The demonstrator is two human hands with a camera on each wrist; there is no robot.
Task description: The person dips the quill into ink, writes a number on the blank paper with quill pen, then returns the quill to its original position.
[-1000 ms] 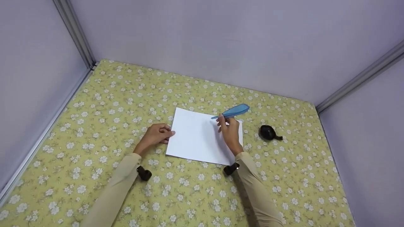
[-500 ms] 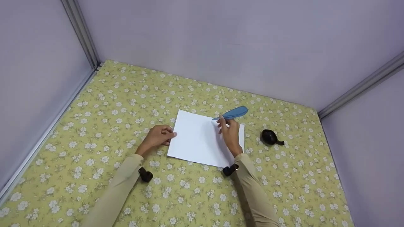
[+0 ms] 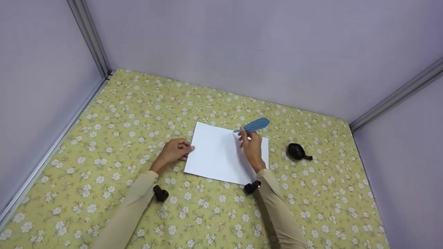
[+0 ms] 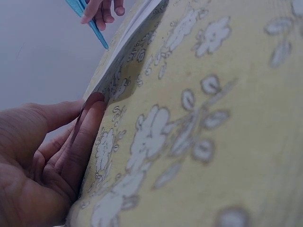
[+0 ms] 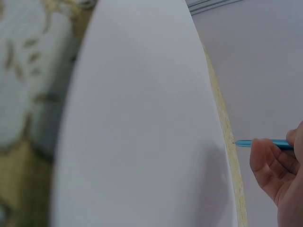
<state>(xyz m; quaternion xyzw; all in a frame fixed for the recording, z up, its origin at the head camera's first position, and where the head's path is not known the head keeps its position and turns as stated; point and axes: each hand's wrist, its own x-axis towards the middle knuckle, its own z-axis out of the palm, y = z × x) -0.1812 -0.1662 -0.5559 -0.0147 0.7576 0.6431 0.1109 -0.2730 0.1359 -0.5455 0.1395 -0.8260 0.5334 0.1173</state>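
Note:
A white sheet of paper [image 3: 218,155] lies on the flowered table cover. At its left edge my left hand [image 3: 174,150] pinches it, thumb above and fingers beneath; in the left wrist view that edge is slightly raised off the cover. Over the paper's far right part, my right hand [image 3: 251,147] holds a blue feather-shaped pen [image 3: 256,124] between thumb and fingers. The pen's tip points left and its broad end up to the right. In the right wrist view the pen's tip [image 5: 239,143] appears apart from the paper, whose surface shows no marks.
A small black round bowl-like thing with a short handle [image 3: 296,151] stands right of the paper. Yellow flowered cloth [image 3: 104,138] covers the table. Pale walls [image 3: 214,45] enclose the back and both sides. Black cameras [image 3: 161,193] sit on both wrists.
The view has shifted a little, so the paper and bowl-like thing sit slightly lower in frame. Both hands keep their holds; the pen's broad end has tilted slightly.

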